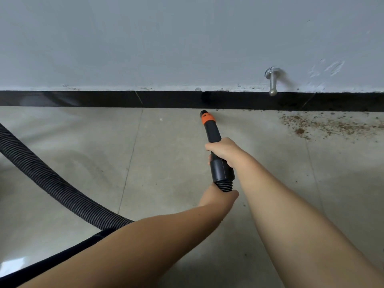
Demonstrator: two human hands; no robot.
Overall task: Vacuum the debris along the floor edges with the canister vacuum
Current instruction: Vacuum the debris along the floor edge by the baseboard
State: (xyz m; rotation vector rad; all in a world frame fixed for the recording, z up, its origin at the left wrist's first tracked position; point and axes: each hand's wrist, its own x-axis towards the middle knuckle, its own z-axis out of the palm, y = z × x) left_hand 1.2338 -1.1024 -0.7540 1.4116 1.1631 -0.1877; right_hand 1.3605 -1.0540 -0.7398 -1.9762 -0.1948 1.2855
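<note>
My right grip (pixel 221 150) clasps the nozzle (pixel 212 132), steering its tip to the baseboard (pixel 166 99); my left grip (pixel 220 197) clasps the hose (pixel 224 186) behind, taking its weight. Debris (pixel 324 123) lies right of the tip, along the edge.

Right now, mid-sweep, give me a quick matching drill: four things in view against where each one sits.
Things:
1. nozzle tip
2. debris
3. corrugated hose
4. door stopper

Places:
A. looping across the floor at left
B. sticking out of the wall above the skirting
C. at the foot of the black skirting, centre
D. scattered on the tiles at right

Pairs: 1-C, 2-D, 3-A, 4-B
</note>
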